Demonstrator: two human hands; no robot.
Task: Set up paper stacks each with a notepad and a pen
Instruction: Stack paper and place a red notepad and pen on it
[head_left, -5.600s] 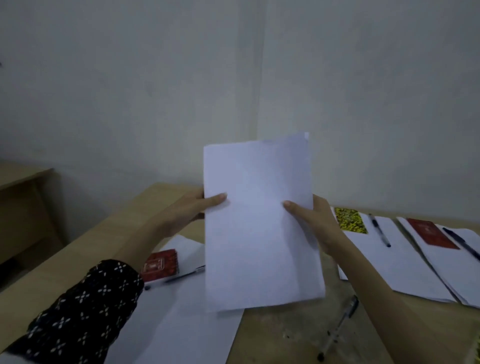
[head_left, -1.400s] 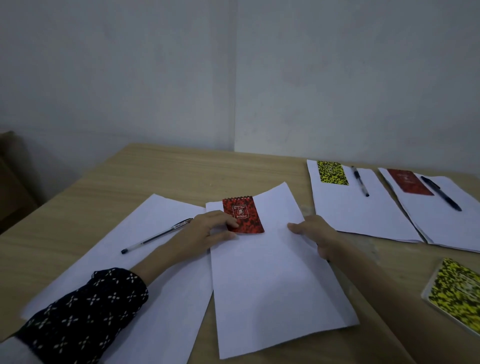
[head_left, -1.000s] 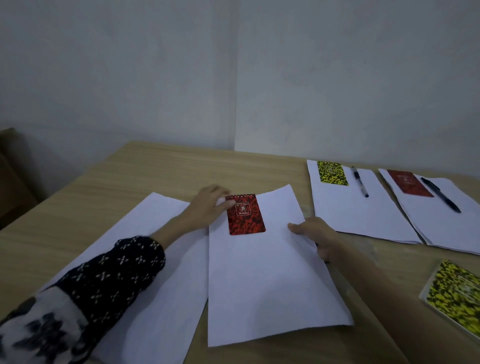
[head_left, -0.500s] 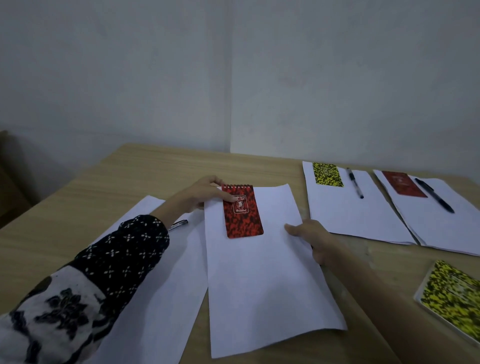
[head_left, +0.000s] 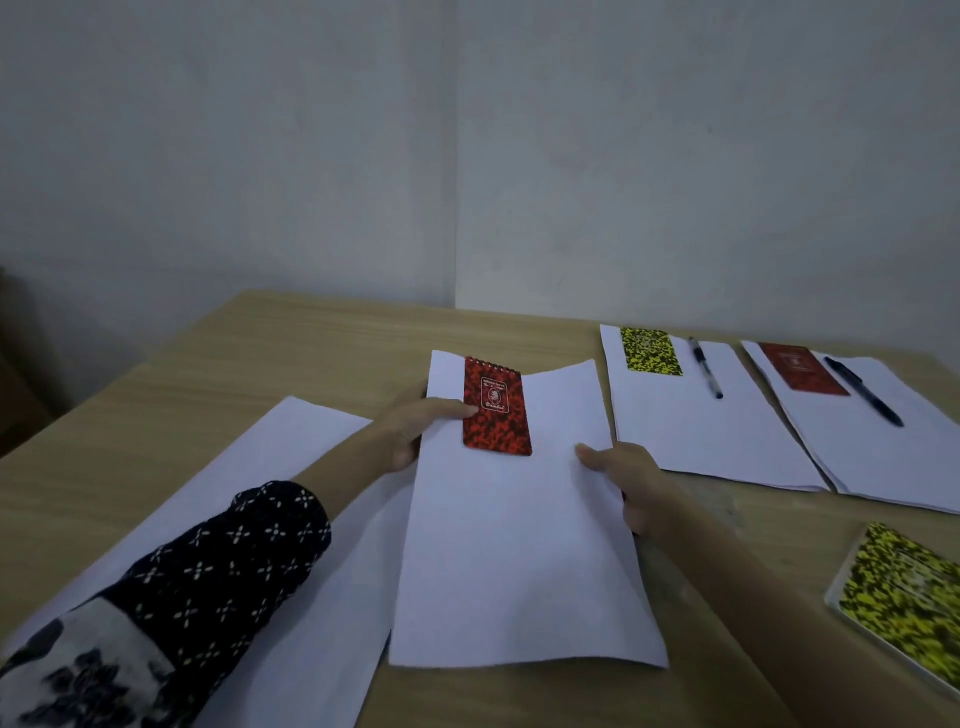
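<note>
A white paper stack (head_left: 519, 561) sits in front of me with a red spiral notepad (head_left: 496, 410) on its upper left part. My left hand (head_left: 410, 428) grips the stack's left edge; its thumb lies on top and touches the notepad's side. At the right edge my right hand (head_left: 623, 478) grips the same stack, thumb on top and fingers underneath. The stack bows a little between the hands, its far end off the wooden table (head_left: 311, 343). No pen lies on this stack.
More white paper (head_left: 291, 467) lies to the left, partly under my sleeve. To the right lie two paper stacks: one (head_left: 696, 431) with a yellow notepad (head_left: 649, 351) and pen (head_left: 705, 366), another (head_left: 893, 457) with a red notepad (head_left: 800, 369) and dark pen (head_left: 862, 389). A loose yellow notepad (head_left: 904, 597) lies near right.
My left hand left the notepad's top corner and took the stack's left edge. Both hands now hold the stack, which has bowed and shifted slightly away. My arm now covers the pen on the left paper.
</note>
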